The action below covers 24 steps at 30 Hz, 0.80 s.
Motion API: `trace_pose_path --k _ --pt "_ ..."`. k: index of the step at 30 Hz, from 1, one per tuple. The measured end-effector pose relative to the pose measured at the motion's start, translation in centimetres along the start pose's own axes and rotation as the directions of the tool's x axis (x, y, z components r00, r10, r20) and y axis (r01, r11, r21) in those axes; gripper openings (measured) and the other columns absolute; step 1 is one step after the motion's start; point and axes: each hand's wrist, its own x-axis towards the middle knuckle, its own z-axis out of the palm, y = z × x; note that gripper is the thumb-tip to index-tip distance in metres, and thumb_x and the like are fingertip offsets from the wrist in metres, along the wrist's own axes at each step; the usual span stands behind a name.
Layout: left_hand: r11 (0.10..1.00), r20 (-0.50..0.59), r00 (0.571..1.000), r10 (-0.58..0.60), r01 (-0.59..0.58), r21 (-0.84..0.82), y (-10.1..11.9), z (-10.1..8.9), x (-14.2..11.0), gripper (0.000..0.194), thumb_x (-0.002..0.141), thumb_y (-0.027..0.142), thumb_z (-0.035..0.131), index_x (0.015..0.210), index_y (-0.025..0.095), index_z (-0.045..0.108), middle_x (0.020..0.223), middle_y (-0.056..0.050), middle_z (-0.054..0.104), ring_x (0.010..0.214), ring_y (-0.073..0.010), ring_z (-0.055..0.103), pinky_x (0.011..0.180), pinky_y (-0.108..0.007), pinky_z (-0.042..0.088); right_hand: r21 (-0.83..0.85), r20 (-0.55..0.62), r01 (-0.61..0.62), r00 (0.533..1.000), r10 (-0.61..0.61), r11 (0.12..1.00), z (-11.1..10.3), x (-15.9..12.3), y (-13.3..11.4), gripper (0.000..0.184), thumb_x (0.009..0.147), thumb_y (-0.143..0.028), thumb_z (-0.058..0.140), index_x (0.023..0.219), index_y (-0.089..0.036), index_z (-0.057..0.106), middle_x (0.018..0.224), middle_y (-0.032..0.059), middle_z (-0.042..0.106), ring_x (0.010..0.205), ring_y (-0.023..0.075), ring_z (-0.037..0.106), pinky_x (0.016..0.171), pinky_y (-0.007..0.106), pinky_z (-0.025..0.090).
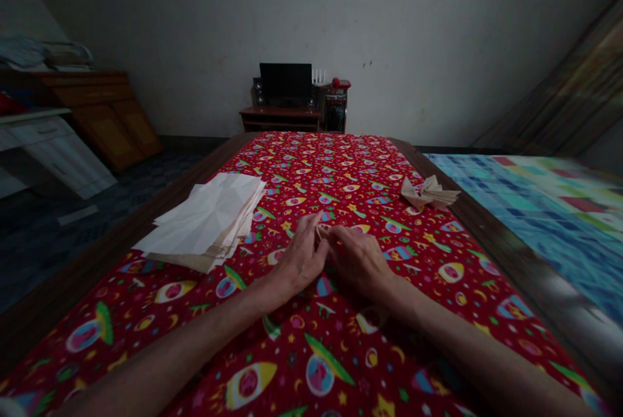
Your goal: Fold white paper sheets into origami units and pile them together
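Observation:
My left hand (302, 253) and my right hand (361, 257) meet over the middle of the red patterned cloth (321, 326). Between their fingertips is a small piece of folded paper (322, 232), mostly covered by the fingers. Both hands are closed on it, the right with its knuckles up and the left with its thumb toward the right hand. Left of my hands lies a loose stack of creased white and tan paper sheets (209, 216). To the right, near the cloth's edge, sit several folded paper pieces (429, 194) in a small cluster.
Dark wooden edging (491, 235) borders the cloth. A bed with a blue checked cover (516, 209) is on the right. Against the far wall a monitor (285, 83) stands on a low desk, with a red telephone (341, 82) beside it. Wooden cabinets (111, 119) stand at left.

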Motion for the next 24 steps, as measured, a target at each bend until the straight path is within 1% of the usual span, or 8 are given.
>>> trace_pose_path --k 3,7,10,12,16,18,21,24 --pt "0.998 0.039 0.998 0.056 -0.056 0.008 0.1 0.3 0.7 0.053 0.076 0.006 0.044 0.128 0.008 0.044 0.128 -0.016 0.049 0.124 -0.0241 0.045 0.108 -0.043 0.035 0.088 -0.022 -0.066 0.997 0.068 0.994 -0.4 0.0 0.3 0.018 0.087 -0.023 0.045 0.096 -0.016 0.059 0.082 0.0073 0.067 0.067 0.0154 0.057 0.059 0.024 0.035" --pt "0.992 0.058 0.991 0.123 -0.122 -0.022 -0.2 0.1 1.5 0.049 0.078 0.006 0.044 0.126 0.013 0.050 0.127 -0.013 0.055 0.120 -0.0228 0.050 0.105 -0.040 0.040 0.242 0.040 -0.227 0.974 0.224 0.943 -0.5 0.4 0.6 0.016 0.083 -0.019 0.045 0.083 -0.016 0.061 0.068 0.0031 0.063 0.056 0.0124 0.053 0.055 0.022 0.033" --pt "0.991 0.055 0.990 0.129 -0.127 -0.041 -1.0 -0.4 1.7 0.044 0.077 0.005 0.046 0.119 0.015 0.056 0.123 -0.012 0.059 0.115 -0.0218 0.055 0.100 -0.038 0.045 0.252 0.107 -0.347 0.938 0.330 0.903 -0.2 0.6 0.8 0.013 0.078 -0.018 0.048 0.073 -0.016 0.061 0.061 0.0017 0.060 0.056 0.0125 0.052 0.052 0.022 0.031" --pt "0.991 0.045 0.991 0.123 -0.120 -0.067 -1.6 -0.6 1.7 0.040 0.076 0.004 0.048 0.113 0.017 0.059 0.118 -0.009 0.060 0.106 -0.0193 0.060 0.093 -0.034 0.050 0.209 0.143 -0.372 0.926 0.348 0.904 -0.1 0.6 0.9 0.013 0.077 -0.019 0.050 0.072 -0.016 0.061 0.061 0.0018 0.060 0.056 0.0129 0.052 0.053 0.022 0.030" --pt "0.992 -0.002 0.993 0.120 -0.120 0.026 -2.4 -0.7 1.4 0.025 0.073 0.003 0.054 0.093 0.017 0.058 0.095 -0.004 0.059 0.082 -0.0153 0.060 0.073 -0.029 0.053 0.102 0.128 -0.304 0.948 0.291 0.947 0.1 0.0 1.1 0.016 0.081 -0.022 0.050 0.090 -0.017 0.063 0.071 0.0030 0.063 0.063 0.0146 0.054 0.056 0.023 0.031" --pt "0.985 -0.006 0.989 0.147 -0.146 0.088 -2.3 -0.9 1.2 0.021 0.071 0.001 0.055 0.085 0.017 0.055 0.087 -0.002 0.055 0.079 -0.0151 0.056 0.071 -0.028 0.050 0.049 0.098 -0.233 0.969 0.228 0.971 0.1 -0.3 1.1 0.020 0.083 -0.022 0.050 0.099 -0.017 0.061 0.080 0.0048 0.063 0.068 0.0152 0.054 0.057 0.024 0.031" --pt "0.966 0.079 0.968 0.240 -0.246 0.078 -2.1 -1.3 0.7 0.017 0.078 0.001 0.052 0.083 0.017 0.054 0.087 -0.002 0.055 0.084 -0.0150 0.055 0.075 -0.027 0.048 -0.078 0.110 -0.096 0.988 0.104 0.992 -0.2 -0.6 1.2 0.020 0.088 -0.022 0.046 0.097 -0.019 0.063 0.088 0.0071 0.061 0.071 0.0153 0.052 0.055 0.024 0.028" --pt "0.928 0.199 0.916 0.347 -0.366 0.066 -1.9 -1.9 0.3 0.012 0.088 0.010 0.050 0.086 0.016 0.060 0.090 -0.004 0.057 0.089 -0.0160 0.054 0.078 -0.027 0.047 -0.181 0.175 0.038 0.985 -0.006 0.983 -0.8 -0.7 1.4 0.018 0.087 -0.021 0.050 0.097 -0.021 0.065 0.092 0.0077 0.060 0.072 0.0157 0.051 0.052 0.024 0.024"
